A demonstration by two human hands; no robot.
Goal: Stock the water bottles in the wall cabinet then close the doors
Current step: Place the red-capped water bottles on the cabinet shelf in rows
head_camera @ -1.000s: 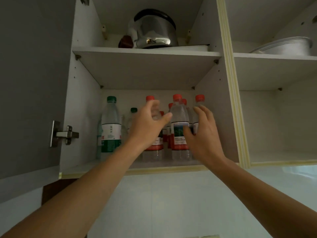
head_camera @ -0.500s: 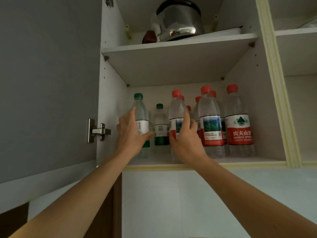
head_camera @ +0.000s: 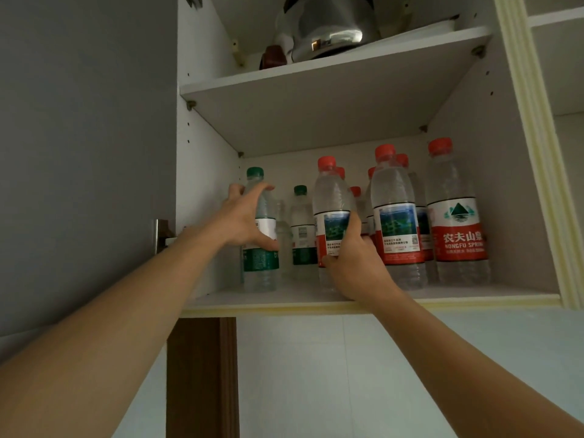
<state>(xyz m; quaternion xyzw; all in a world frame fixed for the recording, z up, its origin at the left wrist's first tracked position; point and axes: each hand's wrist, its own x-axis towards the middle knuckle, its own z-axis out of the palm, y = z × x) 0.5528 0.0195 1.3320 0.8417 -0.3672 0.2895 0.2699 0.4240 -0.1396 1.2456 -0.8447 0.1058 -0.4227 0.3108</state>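
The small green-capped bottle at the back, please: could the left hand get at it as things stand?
Probably not directly. The left hand grips the front green-capped bottle, which stands beside the small green-capped bottle, and the red-capped bottle in the right hand crowds the other side.

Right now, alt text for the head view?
Two bare hands reach into an open wall cabinet: the left hand grips a green-capped bottle, the right hand a red-capped bottle. More bottles stand upright on the same shelf; a steel kettle sits on the shelf above.
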